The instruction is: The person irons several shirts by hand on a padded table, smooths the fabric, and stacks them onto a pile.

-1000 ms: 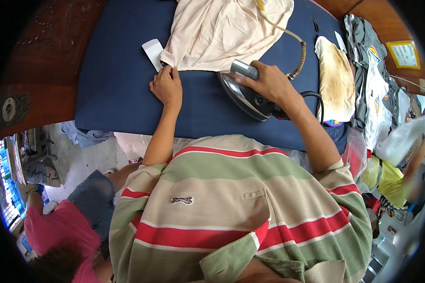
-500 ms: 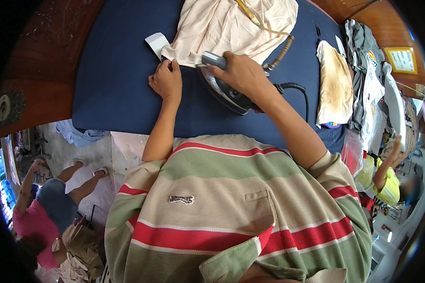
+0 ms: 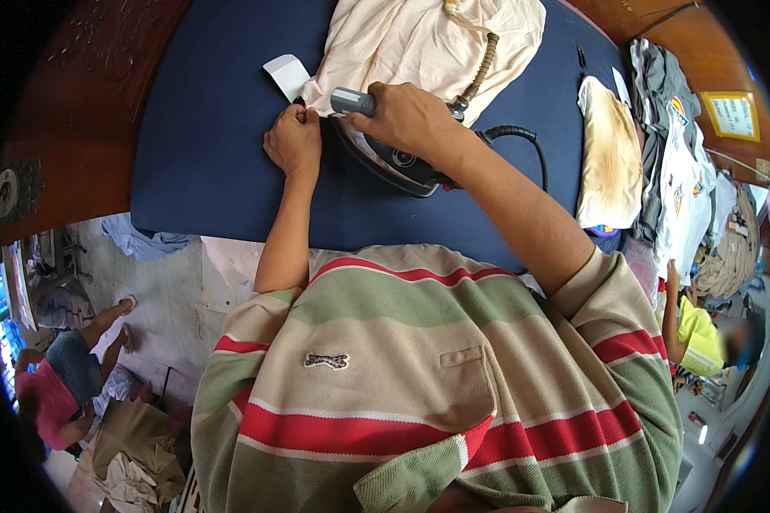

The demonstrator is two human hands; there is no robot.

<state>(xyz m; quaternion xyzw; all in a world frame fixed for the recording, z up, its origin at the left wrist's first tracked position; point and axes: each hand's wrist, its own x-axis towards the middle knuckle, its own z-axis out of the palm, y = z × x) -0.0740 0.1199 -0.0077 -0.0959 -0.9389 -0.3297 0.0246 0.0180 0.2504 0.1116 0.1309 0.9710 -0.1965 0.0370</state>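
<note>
My right hand (image 3: 406, 115) is wrapped tight around the grey handle of the iron (image 3: 385, 154), fingers curled fully over it, and the iron sits flat on the blue ironing pad (image 3: 205, 154) with its tip pointing left, at the near edge of the cream garment (image 3: 419, 43). My left hand (image 3: 293, 141) is just to the left of the iron, fingers bunched into a loose fist and pressing down at the near left corner of that cream garment; I cannot tell whether it pinches the cloth or only rests its knuckles on it. The garment lies spread at the far side of the pad, straight ahead of me, and a small white tag (image 3: 285, 75) sticks out from its left edge, just beyond my left hand. A ribbed cord (image 3: 479, 64) runs from the back of the iron up over the garment, and a black cable (image 3: 513, 137) loops off to the right behind my wrist. Further right on the pad lies a folded tan cloth (image 3: 612, 154), and beyond it, at the right edge, a pile of folded printed shirts (image 3: 680, 179). The pad rests on a reddish wooden table (image 3: 77, 111). Near me is my own striped polo shirt (image 3: 436, 385).
</note>
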